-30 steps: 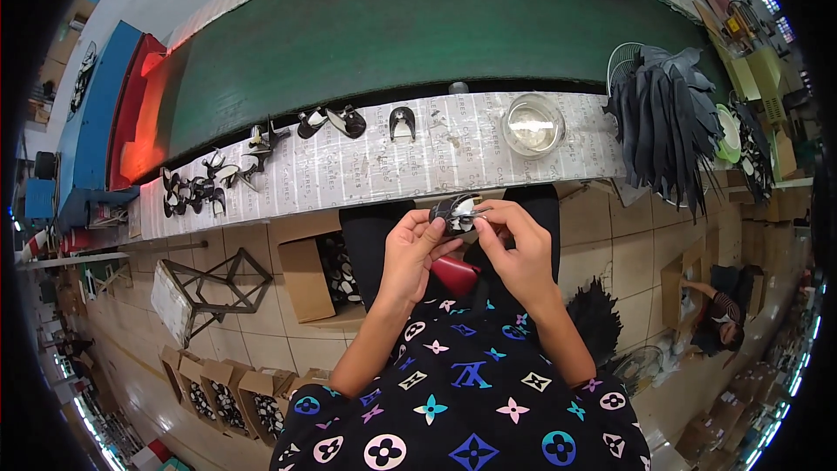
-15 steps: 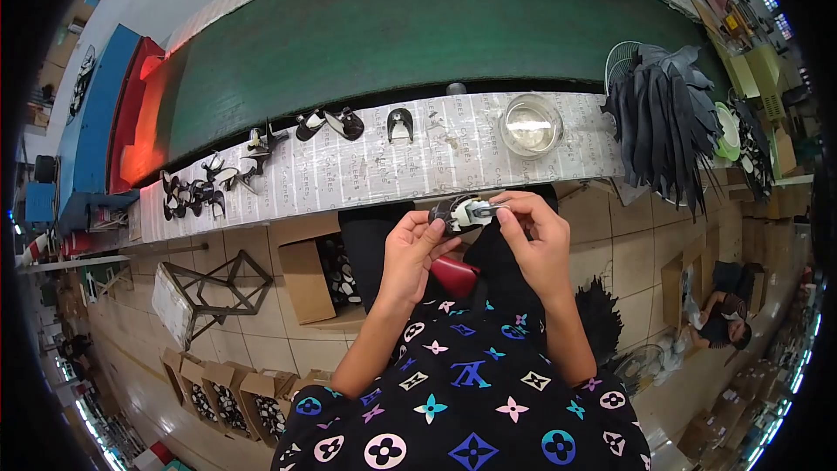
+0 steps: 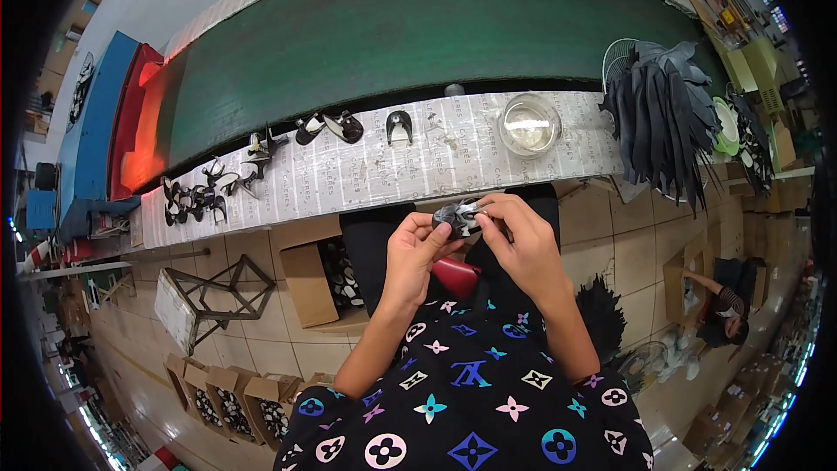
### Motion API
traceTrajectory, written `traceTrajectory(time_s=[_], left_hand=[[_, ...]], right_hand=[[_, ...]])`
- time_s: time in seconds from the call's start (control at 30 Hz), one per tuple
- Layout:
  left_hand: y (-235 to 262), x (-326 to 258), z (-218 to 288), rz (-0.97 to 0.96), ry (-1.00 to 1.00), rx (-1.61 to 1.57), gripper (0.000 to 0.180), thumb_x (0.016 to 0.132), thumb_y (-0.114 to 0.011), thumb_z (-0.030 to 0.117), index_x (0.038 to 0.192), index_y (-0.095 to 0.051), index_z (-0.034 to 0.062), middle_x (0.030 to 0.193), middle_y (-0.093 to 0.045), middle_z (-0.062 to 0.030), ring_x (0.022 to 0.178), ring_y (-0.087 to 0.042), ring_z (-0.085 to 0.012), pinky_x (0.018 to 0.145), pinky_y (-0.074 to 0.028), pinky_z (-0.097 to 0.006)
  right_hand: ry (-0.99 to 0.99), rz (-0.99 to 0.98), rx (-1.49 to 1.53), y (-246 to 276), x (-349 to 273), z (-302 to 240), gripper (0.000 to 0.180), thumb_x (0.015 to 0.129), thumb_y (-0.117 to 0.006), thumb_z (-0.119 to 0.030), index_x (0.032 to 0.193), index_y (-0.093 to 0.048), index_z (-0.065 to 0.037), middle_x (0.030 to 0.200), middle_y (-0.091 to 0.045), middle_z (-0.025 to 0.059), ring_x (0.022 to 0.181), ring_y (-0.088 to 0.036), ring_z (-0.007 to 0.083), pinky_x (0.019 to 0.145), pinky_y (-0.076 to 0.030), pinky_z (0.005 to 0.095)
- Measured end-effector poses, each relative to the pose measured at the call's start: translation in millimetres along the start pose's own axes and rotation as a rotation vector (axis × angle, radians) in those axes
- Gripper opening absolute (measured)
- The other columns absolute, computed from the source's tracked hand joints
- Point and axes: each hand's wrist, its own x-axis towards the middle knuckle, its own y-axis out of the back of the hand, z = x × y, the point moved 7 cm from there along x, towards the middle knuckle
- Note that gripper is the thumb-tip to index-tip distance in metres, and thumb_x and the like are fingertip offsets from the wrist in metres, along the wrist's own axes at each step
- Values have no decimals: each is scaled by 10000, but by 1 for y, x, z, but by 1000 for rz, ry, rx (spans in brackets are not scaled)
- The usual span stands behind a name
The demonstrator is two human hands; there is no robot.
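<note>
Above my lap, just short of the bench edge, both my hands meet at a small black-and-white shaped piece (image 3: 453,218). My left hand (image 3: 413,253) is closed on its dark left side, thumb on top. My right hand (image 3: 526,244) is closed in a pinch at its pale right end; fingertips cover what exactly they grip. On the patterned bench cover (image 3: 384,170) a similar black piece with a white front (image 3: 399,128) stands alone. A pair of such pieces (image 3: 330,127) lies left of it, and a cluster (image 3: 193,199) sits farther left.
A round clear bowl (image 3: 529,126) stands on the bench, right of centre. Dark, long-fringed sheets (image 3: 658,113) hang over its right end. Behind runs a green conveyor belt (image 3: 418,35) toward a glowing red opening (image 3: 144,131). Open cartons (image 3: 305,283) and a stool frame (image 3: 214,301) stand below; a co-worker (image 3: 728,305) is at right.
The piece has turned in my fingers, and its dark and grey side shows more now. My right fingers have shifted slightly left. At right, the co-worker's arm now reaches toward a carton.
</note>
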Motion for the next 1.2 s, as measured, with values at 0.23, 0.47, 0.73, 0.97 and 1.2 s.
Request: traceTrajectory(time_s=[0.23, 0.47, 0.73, 0.97, 1.2], left_hand=[[-1, 1, 1, -8, -3, 7, 145, 907, -631, 75, 991, -538, 2, 958, -641, -94, 868, -649, -149, 791, -575, -285], [1, 1, -1, -7, 3, 18, 138, 909, -627, 72, 991, -540, 2, 955, -642, -92, 870, -648, -152, 792, -575, -291], [2, -2, 0, -26, 15, 2, 98, 943, -580, 107, 994, -537, 36, 963, -661, -81, 867, -659, -151, 835, -567, -342], [-1, -3, 0, -31, 32, -40, 100, 957, -562, 143, 993, -541, 52, 970, -660, -68, 888, -665, -161, 859, -555, -354], [-3, -5, 2, -9, 45, -42, 84, 945, -581, 134, 975, -550, 62, 946, -655, -42, 865, -658, -132, 844, -561, -333]], right_hand=[[-49, 49, -81, 5, 0, 4, 107, 842, -654, -21, 913, -584, 17, 932, -646, 132, 683, -614, 235, 589, -498, 309], [-92, 103, -195, 13, -2, 7, 112, 841, -653, -36, 898, -570, 13, 906, -638, 143, 692, -635, 286, 615, -528, 355], [-153, 156, -124, 26, -7, 4, 116, 824, -665, -11, 893, -575, 13, 881, -642, 117, 595, -571, 205, 546, -475, 294], [-224, 114, 17, 19, -11, -1, 120, 828, -670, -22, 910, -594, 23, 882, -647, 100, 590, -549, 143, 537, -455, 263], [-209, 58, 43, 5, -12, -8, 104, 840, -658, -23, 911, -598, 23, 903, -646, 115, 602, -584, 157, 541, -481, 264]])
